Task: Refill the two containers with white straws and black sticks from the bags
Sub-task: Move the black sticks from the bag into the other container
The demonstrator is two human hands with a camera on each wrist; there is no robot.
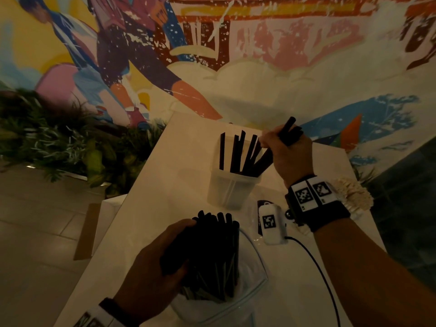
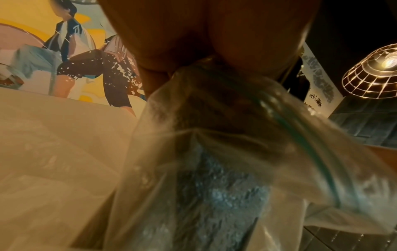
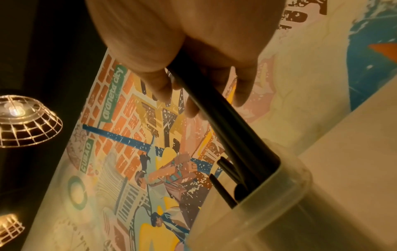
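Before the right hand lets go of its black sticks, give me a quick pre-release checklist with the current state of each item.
1. Right hand has a grip on a bunch of sticks: ok.
2. Lower ends of that bunch are inside the container: ok, the right wrist view shows them past the rim.
3. Container stands upright on the table: ok.
4. Left hand steadies the bag of remaining sticks: ok.
5. Room left in the container: ok, sticks stand loosely with gaps.
6. Second container and white straws located: cannot tell, neither shows in any view.
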